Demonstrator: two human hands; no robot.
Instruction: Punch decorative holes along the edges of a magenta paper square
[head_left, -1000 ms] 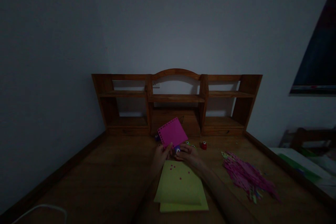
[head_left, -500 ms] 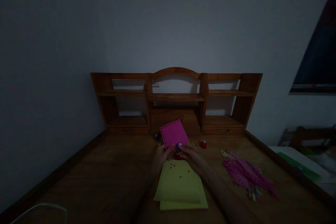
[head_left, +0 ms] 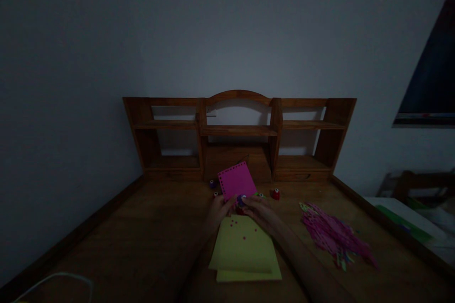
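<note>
A pink sheet of paper (head_left: 237, 180) stands tilted up in front of me, with a row of punched holes along its top and left edges. My left hand (head_left: 217, 209) grips its lower left corner between closed fingers. At the sheet's lower edge is a small purple craft punch (head_left: 241, 199) with a pale round spot on top, and my right hand (head_left: 260, 210) is closed on it. Part of a red punch (head_left: 240, 211) shows between the hands. Yellow sheets (head_left: 245, 255) lie below, with several tiny pink cut-outs on them. Dim light hides the exact finger contact.
A red punch (head_left: 276, 194) stands to the right, a purple punch (head_left: 212, 183) to the left of the pink sheet. A heap of pink and yellow paper strips (head_left: 334, 234) covers the desk at right. The wooden shelf (head_left: 239, 130) rises behind. A pale cable (head_left: 67, 274) lies front left.
Almost nothing differs. The purple punch and the fingers on it have shifted very slightly, and the pink sheet has moved a touch to the right.
</note>
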